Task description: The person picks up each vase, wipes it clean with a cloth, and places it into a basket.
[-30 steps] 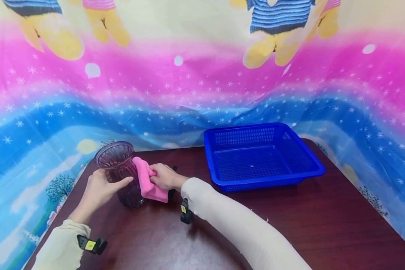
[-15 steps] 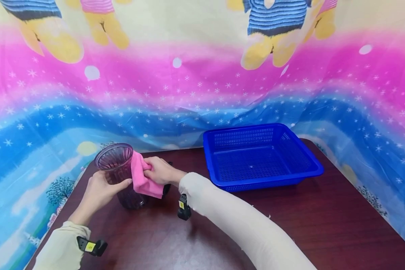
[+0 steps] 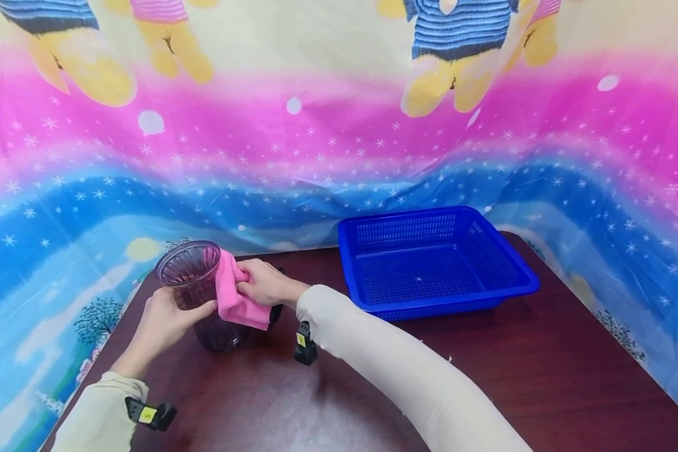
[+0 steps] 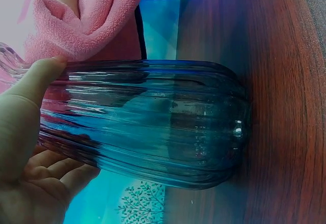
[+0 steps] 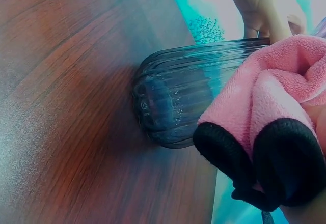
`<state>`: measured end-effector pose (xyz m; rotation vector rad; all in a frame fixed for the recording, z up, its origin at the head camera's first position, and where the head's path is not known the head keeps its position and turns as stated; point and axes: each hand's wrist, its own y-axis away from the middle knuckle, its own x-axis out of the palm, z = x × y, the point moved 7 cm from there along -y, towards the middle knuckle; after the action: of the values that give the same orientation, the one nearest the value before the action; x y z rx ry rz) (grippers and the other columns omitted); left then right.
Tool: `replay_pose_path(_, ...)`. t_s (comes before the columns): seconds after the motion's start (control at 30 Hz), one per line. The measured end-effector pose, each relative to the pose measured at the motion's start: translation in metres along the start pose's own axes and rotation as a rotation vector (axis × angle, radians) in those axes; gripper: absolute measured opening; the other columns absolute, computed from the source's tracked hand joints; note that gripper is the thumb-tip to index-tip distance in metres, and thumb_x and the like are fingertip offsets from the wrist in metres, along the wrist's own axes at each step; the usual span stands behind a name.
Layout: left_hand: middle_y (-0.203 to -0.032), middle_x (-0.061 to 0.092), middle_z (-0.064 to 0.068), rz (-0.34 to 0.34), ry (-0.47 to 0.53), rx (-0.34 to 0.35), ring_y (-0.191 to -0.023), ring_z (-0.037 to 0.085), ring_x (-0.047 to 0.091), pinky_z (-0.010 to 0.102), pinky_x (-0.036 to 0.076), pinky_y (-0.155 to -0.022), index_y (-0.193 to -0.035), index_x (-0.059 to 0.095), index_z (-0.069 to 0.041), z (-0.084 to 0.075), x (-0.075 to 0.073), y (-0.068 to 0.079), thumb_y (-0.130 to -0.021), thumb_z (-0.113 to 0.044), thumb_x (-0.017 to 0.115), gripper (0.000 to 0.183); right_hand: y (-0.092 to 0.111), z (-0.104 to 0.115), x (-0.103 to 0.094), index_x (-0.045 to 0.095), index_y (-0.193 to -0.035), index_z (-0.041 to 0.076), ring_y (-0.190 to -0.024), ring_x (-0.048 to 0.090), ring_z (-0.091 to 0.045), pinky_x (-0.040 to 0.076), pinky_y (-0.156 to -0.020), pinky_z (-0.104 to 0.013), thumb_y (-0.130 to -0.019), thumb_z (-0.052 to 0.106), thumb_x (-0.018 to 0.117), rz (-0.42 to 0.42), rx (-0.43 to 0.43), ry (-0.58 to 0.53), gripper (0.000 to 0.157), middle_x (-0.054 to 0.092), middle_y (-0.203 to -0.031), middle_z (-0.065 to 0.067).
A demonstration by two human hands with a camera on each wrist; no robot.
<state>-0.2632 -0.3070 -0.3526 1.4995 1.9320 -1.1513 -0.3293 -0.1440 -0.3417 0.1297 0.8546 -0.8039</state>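
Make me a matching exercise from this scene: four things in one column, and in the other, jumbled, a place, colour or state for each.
Things
1. vase
2. cloth
3. basket
4. table

Descriptions
A. brown, with wood grain
B. held by the left hand
C. blue, with perforated sides
D. pink, gripped by the right hand

Pairs: 1-B, 2-D, 3-C, 4-A

Glossy ribbed vase (image 4: 158, 124), fuzzy matt cloth (image 5: 262, 84), plastic basket (image 3: 446, 306).
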Motion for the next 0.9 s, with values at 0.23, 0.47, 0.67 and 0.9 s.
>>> replay_pose_path(0.23, -0.106, 0.074, 0.028, 0.002, -0.007, -0.003, -0.09, 0.036, 0.072, 0.03, 0.051, -0.067, -0.118, 0.065, 0.002, 0.0, 0.001, -0.001, -0.081, -0.035, 0.084, 0.056, -0.001, -0.001, 0.002, 0.044, -0.076, 0.012, -0.07, 0.041, -0.01, 0.033, -0.066, -0.016, -0.095, 0.002, 0.06, 0.014, 0.01, 0.008, 0.027, 0.035, -0.071, 0.003)
replay_pose_path(0.47, -0.106, 0.074, 0.027, 0.004, -0.008, -0.014, -0.09, 0.035, 0.072, 0.028, 0.051, -0.066, -0.118, 0.065, 0.002, 0.0, -0.001, 0.001, -0.081, -0.036, 0.084, 0.056, -0.003, -0.003, 0.007, 0.039, -0.073, 0.014, -0.075, 0.043, -0.012, 0.034, -0.07, -0.017, -0.096, 0.004, 0.059, 0.018, 0.02, 0.058, 0.032, 0.036, -0.074, 0.002)
replay_pose_path(0.67, -0.107, 0.074, 0.027, -0.001, -0.012, -0.008, -0.092, 0.038, 0.072, 0.034, 0.053, -0.071, -0.118, 0.065, 0.001, 0.0, -0.001, 0.001, -0.081, -0.038, 0.084, 0.057, -0.003, -0.004, 0.01, 0.038, -0.072, 0.015, -0.075, 0.044, -0.012, 0.034, -0.071, -0.017, -0.097, 0.006, 0.059, 0.021, 0.031, 0.115, 0.034, 0.036, -0.075, 0.003)
replay_pose_path(0.9, -0.11, 0.074, 0.026, -0.012, 0.001, 0.012, -0.099, 0.042, 0.072, 0.034, 0.054, -0.074, -0.121, 0.065, 0.0, -0.002, 0.0, 0.001, -0.08, -0.035, 0.085, 0.057, -0.001, -0.007, 0.012, 0.038, -0.074, 0.015, -0.076, 0.044, -0.012, 0.034, -0.072, -0.017, -0.098, 0.006, 0.058, 0.036, 0.039, 0.139, 0.033, 0.038, -0.078, 0.002)
